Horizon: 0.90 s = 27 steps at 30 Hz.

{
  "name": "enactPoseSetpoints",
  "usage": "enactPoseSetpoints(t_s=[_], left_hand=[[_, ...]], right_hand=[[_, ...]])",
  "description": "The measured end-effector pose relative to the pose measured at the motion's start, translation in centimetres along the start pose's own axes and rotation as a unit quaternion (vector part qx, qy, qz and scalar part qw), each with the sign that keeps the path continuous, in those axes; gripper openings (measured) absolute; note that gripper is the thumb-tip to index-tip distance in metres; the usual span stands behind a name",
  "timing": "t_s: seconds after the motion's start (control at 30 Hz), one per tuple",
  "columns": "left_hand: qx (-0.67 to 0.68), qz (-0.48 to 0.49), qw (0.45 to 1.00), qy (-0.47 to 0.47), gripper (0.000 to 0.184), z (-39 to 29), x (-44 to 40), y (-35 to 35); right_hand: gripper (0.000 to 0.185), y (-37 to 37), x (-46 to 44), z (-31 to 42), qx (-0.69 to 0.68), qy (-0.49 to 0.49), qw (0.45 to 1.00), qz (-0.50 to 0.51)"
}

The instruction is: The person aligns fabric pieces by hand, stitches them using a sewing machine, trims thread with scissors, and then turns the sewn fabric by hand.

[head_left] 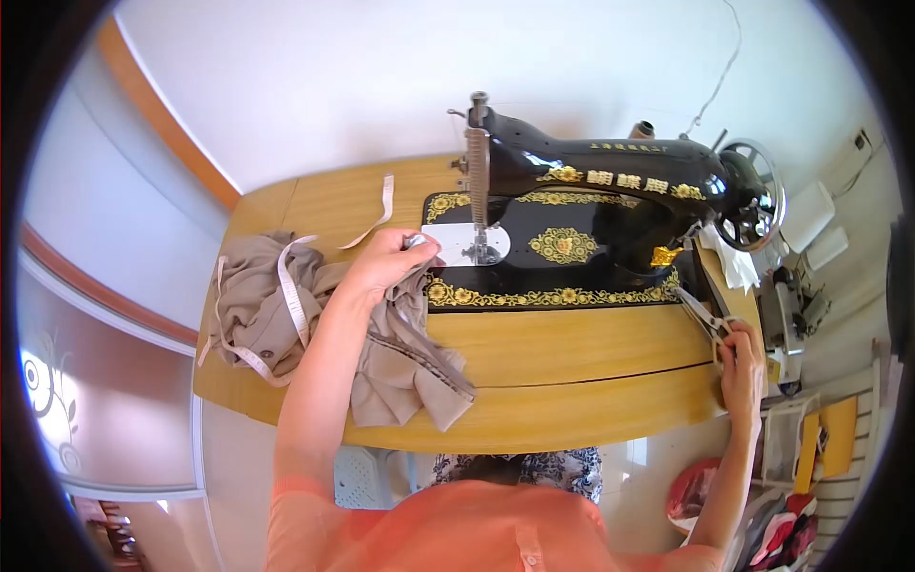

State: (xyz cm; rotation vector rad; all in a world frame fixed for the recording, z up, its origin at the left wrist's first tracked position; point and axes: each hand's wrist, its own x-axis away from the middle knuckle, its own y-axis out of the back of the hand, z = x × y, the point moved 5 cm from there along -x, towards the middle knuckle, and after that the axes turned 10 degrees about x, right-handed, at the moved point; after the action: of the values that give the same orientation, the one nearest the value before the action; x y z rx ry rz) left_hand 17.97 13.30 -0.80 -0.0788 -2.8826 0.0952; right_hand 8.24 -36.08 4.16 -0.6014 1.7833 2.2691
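My left hand point(393, 259) is closed on the upper edge of a grey-brown garment point(405, 367), just left of the needle plate point(448, 244). The garment lies bunched over the left part of the wooden table, with a pale measuring tape point(291, 286) looped across it. My right hand point(741, 367) holds a pair of scissors point(703, 313) by the handles at the table's right edge. The scissors' blades point toward the black sewing machine point(610, 167) with gold flower patterns. Its base lies between my hands.
The wooden table point(534, 348) carries the machine. White cloth or paper point(732, 259) lies below the handwheel point(753, 195). A thread spool point(644, 129) stands behind the machine arm. Right of the table are a rack point(863, 448) and a red basin point(688, 491). A light blue stool point(362, 477) stands below.
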Motion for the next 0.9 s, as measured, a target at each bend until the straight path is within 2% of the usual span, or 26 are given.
enactPoseSetpoints(t_s=[0.13, 0.2, 0.23, 0.27, 0.33, 0.4, 0.47, 0.57, 0.9], left_hand=[[0.009, 0.015, 1.0, 0.004, 0.015, 0.4, -0.2, 0.2], [0.012, 0.02, 1.0, 0.0, 0.015, 0.5, -0.4, 0.3], [0.012, 0.019, 1.0, 0.001, 0.015, 0.4, -0.4, 0.2], [0.011, 0.018, 1.0, 0.003, 0.015, 0.3, -0.3, 0.2], [0.015, 0.018, 1.0, 0.001, 0.014, 0.2, -0.1, 0.0], [0.02, 0.019, 1.0, -0.005, 0.014, 0.0, 0.0, -0.2], [0.028, 0.019, 0.999, -0.014, 0.013, -0.2, 0.1, -0.4], [0.006, 0.016, 0.999, -0.028, 0.01, -0.2, 0.0, -0.3], [-0.018, -0.005, 0.999, -0.032, 0.009, -0.4, 0.2, -0.3]], right_hand=[[0.014, 1.2, 1.2, -0.1, 0.027, 0.051, 0.998, -0.021], [0.018, 0.2, 2.3, 0.6, -0.202, -0.015, 0.979, 0.023], [0.02, -0.4, 2.6, 1.5, -0.312, -0.05, 0.948, 0.045], [0.039, -0.9, 2.5, 3.5, -0.467, -0.059, 0.873, 0.129], [0.061, -1.6, 1.2, 10.5, -0.555, -0.124, 0.789, 0.232], [0.072, -3.5, 1.0, 15.0, -0.656, -0.119, 0.668, 0.331], [0.073, -5.1, 0.1, 19.5, -0.692, -0.066, 0.591, 0.409], [0.075, -7.5, -2.0, 23.6, -0.653, -0.098, 0.559, 0.501], [0.079, -11.5, -5.1, 27.5, -0.653, -0.116, 0.568, 0.488]])
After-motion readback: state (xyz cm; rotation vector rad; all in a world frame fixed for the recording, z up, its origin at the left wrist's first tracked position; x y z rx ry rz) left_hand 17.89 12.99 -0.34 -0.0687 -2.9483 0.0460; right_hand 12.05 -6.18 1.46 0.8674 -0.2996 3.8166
